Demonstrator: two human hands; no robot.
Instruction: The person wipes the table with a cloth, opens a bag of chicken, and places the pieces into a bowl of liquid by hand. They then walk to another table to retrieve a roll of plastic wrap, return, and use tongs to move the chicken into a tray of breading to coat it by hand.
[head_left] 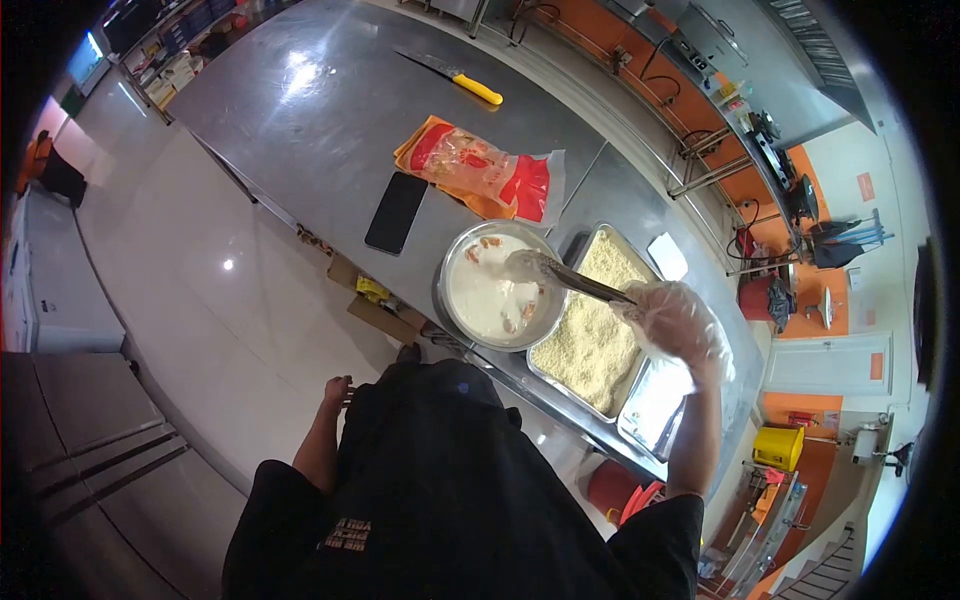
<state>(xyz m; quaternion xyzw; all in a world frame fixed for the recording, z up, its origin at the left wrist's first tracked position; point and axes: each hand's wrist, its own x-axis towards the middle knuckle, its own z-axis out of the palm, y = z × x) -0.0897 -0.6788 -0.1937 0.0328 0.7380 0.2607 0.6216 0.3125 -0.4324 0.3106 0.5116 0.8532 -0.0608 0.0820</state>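
Note:
My right hand (685, 325), in a clear plastic glove, is closed around the handle end of metal tongs (595, 287). Their far end reaches over a round metal bowl (443, 290) of white batter (485, 300), and a whitish, batter-coated lump (528, 264) is at the tips. Several orange-brown pieces poke out of the batter. Under the tongs and right of the bowl lies a metal tray (545, 375) filled with pale yellow crumbs (590, 345). Low beside my body, away from the table, my bare left hand (338, 390) has curled fingers; what they hold, if anything, is unclear.
Behind the bowl on the steel table (330, 110) lie a black phone (397, 213), a red-and-clear plastic packet (485, 170) and a yellow-handled knife (470, 85). A shiny metal tray (655, 400) sits right of the crumbs. A red bucket (612, 490) stands below the table edge.

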